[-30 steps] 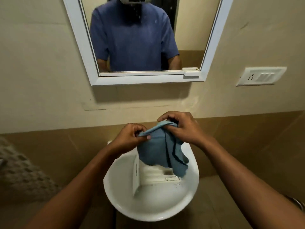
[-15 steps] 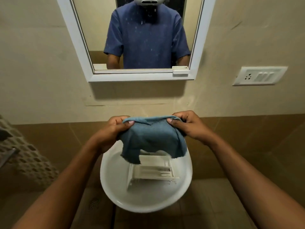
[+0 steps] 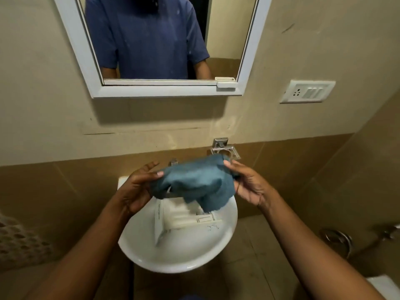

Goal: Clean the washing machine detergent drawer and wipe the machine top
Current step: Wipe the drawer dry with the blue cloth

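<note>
I count two hands: my left hand (image 3: 134,189) and my right hand (image 3: 249,187), both above the sink (image 3: 179,263), pinching one blue cloth (image 3: 194,182) between them. There is one sink, and in it one white detergent drawer (image 3: 184,217). On the wall above the sink: one mirror (image 3: 151,92), one metal ring holder (image 3: 225,151), and, off to the right, one switch plate (image 3: 307,92).

Wall-hung white sink (image 3: 179,259), round-bowled, above a tiled floor (image 3: 249,256). Holds one white drawer (image 3: 181,217) in the back half of the bowl. Lies with compartments up, front panel at the left, standing on edge and reaching towards the bowl's middle. Far edge hidden. Just right of the drawer, a scatter of dark specks (image 3: 213,227) on the porcelain. Tap (image 3: 173,163) at the back rim, mostly hidden.
</note>
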A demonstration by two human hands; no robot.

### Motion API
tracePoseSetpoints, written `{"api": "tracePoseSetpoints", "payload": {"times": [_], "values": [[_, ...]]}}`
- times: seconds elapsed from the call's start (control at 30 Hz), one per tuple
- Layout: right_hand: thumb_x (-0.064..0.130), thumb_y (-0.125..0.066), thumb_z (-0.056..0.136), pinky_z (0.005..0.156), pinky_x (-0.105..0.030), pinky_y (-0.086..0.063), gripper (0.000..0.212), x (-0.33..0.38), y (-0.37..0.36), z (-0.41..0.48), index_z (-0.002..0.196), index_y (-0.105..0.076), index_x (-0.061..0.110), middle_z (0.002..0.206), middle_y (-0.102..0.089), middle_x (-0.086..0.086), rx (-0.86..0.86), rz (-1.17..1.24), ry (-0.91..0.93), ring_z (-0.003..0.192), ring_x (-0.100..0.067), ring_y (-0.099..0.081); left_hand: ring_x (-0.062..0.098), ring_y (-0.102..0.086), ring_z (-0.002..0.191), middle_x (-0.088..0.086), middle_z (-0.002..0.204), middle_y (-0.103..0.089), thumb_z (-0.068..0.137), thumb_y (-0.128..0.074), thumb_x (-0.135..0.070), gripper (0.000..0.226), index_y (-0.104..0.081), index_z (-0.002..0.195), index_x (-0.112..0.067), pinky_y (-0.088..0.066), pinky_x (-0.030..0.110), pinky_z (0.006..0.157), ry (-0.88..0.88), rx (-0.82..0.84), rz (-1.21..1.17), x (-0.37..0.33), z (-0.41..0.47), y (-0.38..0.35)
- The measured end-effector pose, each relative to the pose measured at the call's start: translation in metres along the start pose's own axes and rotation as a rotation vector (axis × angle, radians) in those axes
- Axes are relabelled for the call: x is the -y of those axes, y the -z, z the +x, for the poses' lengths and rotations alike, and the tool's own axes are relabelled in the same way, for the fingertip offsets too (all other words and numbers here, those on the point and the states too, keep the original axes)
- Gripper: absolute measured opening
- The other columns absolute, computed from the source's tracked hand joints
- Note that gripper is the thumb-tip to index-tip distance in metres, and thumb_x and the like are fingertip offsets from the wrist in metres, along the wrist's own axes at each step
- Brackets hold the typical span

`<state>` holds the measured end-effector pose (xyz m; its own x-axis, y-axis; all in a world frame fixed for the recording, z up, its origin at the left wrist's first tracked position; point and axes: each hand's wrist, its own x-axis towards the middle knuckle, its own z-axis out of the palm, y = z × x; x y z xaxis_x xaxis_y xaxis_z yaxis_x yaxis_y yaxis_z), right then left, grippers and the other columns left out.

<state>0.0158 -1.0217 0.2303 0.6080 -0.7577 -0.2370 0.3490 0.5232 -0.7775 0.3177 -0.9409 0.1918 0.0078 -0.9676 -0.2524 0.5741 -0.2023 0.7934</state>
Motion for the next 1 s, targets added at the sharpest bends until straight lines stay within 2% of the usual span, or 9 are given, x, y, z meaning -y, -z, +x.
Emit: {"api": "tracePoseSetpoints", "payload": {"times": [0.1, 0.2, 0.27, 0.4, 0.6, 0.67, 0.73, 0.83, 1.0], "values": [[0.002, -0.064, 0.096, 0.116, -0.057, -0.034, 0.049, -0.037, 0.011, 0.012, 0.144, -0.051, 0.002, 0.148, -0.05, -0.027, 0.024, -0.058, -0.054, 0.135, -0.04, -0.051, 0.029, -0.073, 0.103, 0.02, 0.129, -0.067, 0.075, -0.072, 0.009, 0.076, -0.045, 0.143, -0.012, -0.062, 0.033, 0.082, 0.033, -0.088, 0.089, -0.001, 0.01, 0.004], [0.011, -0.075, 0.09, 0.11, -0.057, -0.045, 0.048, -0.062, 0.016, 0.019, 0.13, -0.058, -0.009, 0.133, -0.063, -0.024, -0.176, -0.305, -0.095, 0.118, -0.037, -0.062, 0.032, -0.066, 0.116, 0.02, 0.135, -0.061, 0.086, -0.067, 0.002, 0.067, -0.045, 0.147, -0.016, -0.056, 0.039, 0.094, 0.036, -0.146, 0.15, -0.002, 0.015, 0.016], [0.01, -0.074, 0.089, 0.1, -0.049, -0.053, 0.044, -0.06, 0.02, 0.021, 0.126, -0.06, -0.009, 0.129, -0.063, -0.028, -0.216, -0.243, -0.053, 0.113, -0.034, -0.063, 0.033, -0.062, 0.121, 0.017, 0.135, -0.059, 0.089, -0.07, -0.007, 0.066, -0.044, 0.148, -0.02, -0.052, 0.043, 0.101, 0.085, -0.165, 0.205, 0.0, 0.013, 0.027], [-0.006, -0.066, 0.091, 0.099, -0.043, -0.056, 0.044, -0.042, 0.025, 0.027, 0.134, -0.058, -0.002, 0.127, -0.065, -0.024, -0.18, -0.21, -0.066, 0.117, -0.036, -0.064, 0.035, -0.06, 0.116, 0.016, 0.135, -0.059, 0.093, -0.072, -0.012, 0.059, -0.049, 0.146, -0.025, -0.056, 0.047, 0.088, 0.201, -0.176, 0.535, 0.02, 0.011, 0.032], [0.011, -0.072, 0.094, 0.101, -0.041, -0.055, 0.046, -0.019, 0.038, 0.028, 0.136, -0.053, 0.015, 0.121, -0.07, -0.009, -0.326, -0.818, -0.193, 0.113, -0.025, -0.067, 0.031, -0.066, 0.102, 0.019, 0.124, -0.065, 0.096, -0.065, -0.005, 0.04, -0.064, 0.131, -0.024, -0.058, 0.047, 0.087, -0.011, -0.275, 0.336, 0.014, 0.014, 0.024], [0.016, -0.077, 0.089, 0.097, -0.041, -0.055, 0.041, -0.019, 0.039, 0.027, 0.124, -0.056, 0.012, 0.119, -0.068, -0.014, -0.341, -0.637, -0.161, 0.109, -0.025, -0.066, 0.03, -0.067, 0.101, 0.019, 0.122, -0.066, 0.097, -0.064, -0.007, 0.036, -0.067, 0.128, -0.026, -0.06, 0.043, 0.084, -0.035, -0.271, 0.316, 0.012, 0.014, 0.019], [0.018, -0.086, 0.077, 0.095, -0.044, -0.056, 0.071, -0.023, 0.043, 0.028, 0.138, -0.05, 0.008, 0.134, -0.061, -0.019, -0.26, -0.341, -0.089, 0.112, -0.028, -0.066, 0.027, -0.068, 0.104, 0.016, 0.122, -0.068, 0.099, -0.061, -0.009, 0.036, -0.065, 0.131, -0.025, -0.06, 0.036, 0.077, -0.059, -0.266, 0.256, 0.011, 0.012, 0.016], [-0.009, -0.081, 0.073, 0.082, -0.043, -0.062, 0.098, -0.035, 0.045, 0.033, 0.148, -0.031, 0.029, 0.143, -0.052, -0.022, -0.199, -0.185, -0.078, 0.104, -0.032, -0.069, 0.024, -0.069, 0.106, 0.015, 0.123, -0.068, 0.101, -0.056, -0.006, 0.038, -0.061, 0.137, -0.018, -0.062, 0.029, 0.076, -0.114, -0.254, 0.108, 0.009, 0.012, 0.015], [0.007, -0.083, 0.082, 0.073, -0.031, -0.06, 0.091, -0.037, 0.039, 0.03, 0.155, -0.033, 0.023, 0.125, -0.063, -0.011, -0.241, -0.784, -0.176, 0.099, -0.023, -0.067, 0.027, -0.066, 0.114, 0.016, 0.127, -0.066, 0.1, -0.057, -0.004, 0.038, -0.063, 0.135, -0.017, -0.062, 0.03, 0.083, -0.146, -0.295, 0.116, 0.005, 0.011, 0.021]]}}
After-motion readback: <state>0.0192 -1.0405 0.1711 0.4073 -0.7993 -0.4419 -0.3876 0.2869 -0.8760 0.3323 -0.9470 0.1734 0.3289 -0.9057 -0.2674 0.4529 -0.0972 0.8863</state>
